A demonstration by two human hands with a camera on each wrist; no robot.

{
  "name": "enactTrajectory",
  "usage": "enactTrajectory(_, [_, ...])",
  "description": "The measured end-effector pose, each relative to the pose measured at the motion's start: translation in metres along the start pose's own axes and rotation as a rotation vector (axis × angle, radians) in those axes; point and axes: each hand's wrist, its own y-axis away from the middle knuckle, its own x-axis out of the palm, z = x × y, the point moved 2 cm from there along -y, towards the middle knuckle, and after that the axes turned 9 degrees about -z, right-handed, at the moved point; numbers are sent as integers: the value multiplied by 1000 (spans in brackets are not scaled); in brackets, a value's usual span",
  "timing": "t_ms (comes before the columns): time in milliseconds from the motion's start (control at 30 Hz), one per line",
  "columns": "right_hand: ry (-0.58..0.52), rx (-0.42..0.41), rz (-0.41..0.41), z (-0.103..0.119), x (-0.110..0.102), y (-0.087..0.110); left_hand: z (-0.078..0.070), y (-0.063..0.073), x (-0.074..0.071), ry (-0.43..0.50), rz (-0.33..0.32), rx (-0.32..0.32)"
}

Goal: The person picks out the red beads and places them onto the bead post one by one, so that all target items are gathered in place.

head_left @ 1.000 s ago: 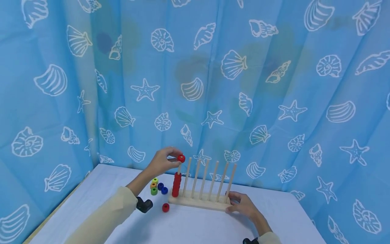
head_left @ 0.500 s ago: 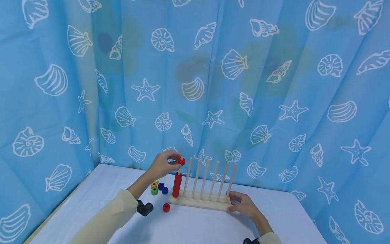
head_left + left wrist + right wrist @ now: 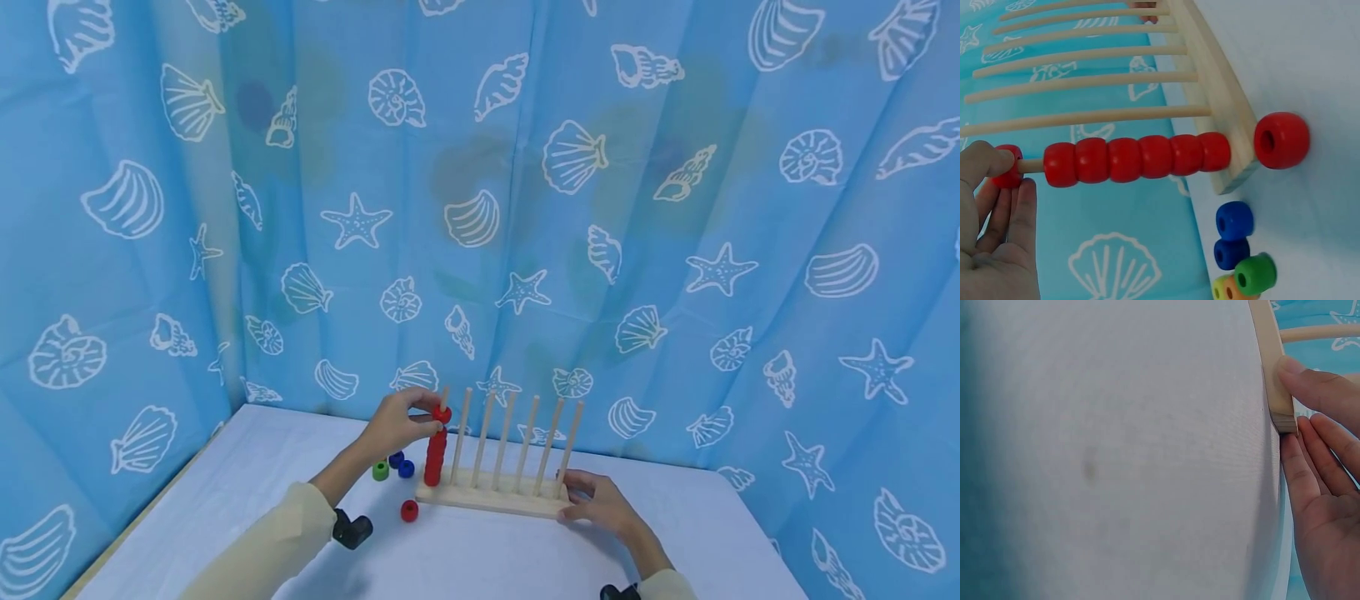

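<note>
My left hand (image 3: pixel 401 421) pinches a red bead (image 3: pixel 1009 166) that is threaded on the leftmost peg of a wooden peg rack (image 3: pixel 491 496). Below it on the same peg, a stack of several red beads (image 3: pixel 435 457) reaches down to the base; a short stretch of bare peg shows between in the left wrist view. At the rack's other end, my right hand (image 3: pixel 600 504) grips the base, thumb on the front edge (image 3: pixel 1282 394) and fingers behind the end. The other pegs carry no beads.
One loose red bead (image 3: pixel 408 511) lies in front of the rack's left end. To the left are blue beads (image 3: pixel 1235 220), a green bead (image 3: pixel 1255 274), an orange bead (image 3: pixel 1235 290) and a yellow one, partly hidden. A shell-patterned curtain (image 3: pixel 480 208) hangs behind the table.
My left hand has lowered the red bead from the peg's tip down along it, closer to the stack. My right hand has kept its hold on the base.
</note>
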Motion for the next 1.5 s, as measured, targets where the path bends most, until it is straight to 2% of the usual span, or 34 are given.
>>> enactTrajectory(167, [12,-2,3,0,1,-3,2,2,-1,-6,-2,-7])
enactTrajectory(367, [19,5,-6,0,1,-4,5,1,-1,-7,9,14])
enactTrajectory(1067, [55,62,-37,0,3,-1,15,7,3,-23,-9,-52])
enactTrajectory(1233, [60,65,-42,0,3,-1,15,8,5,-38,-20,-34])
enactTrajectory(1500, [54,76,-44,-1,2,-1,18,12,2,-62,48,-23])
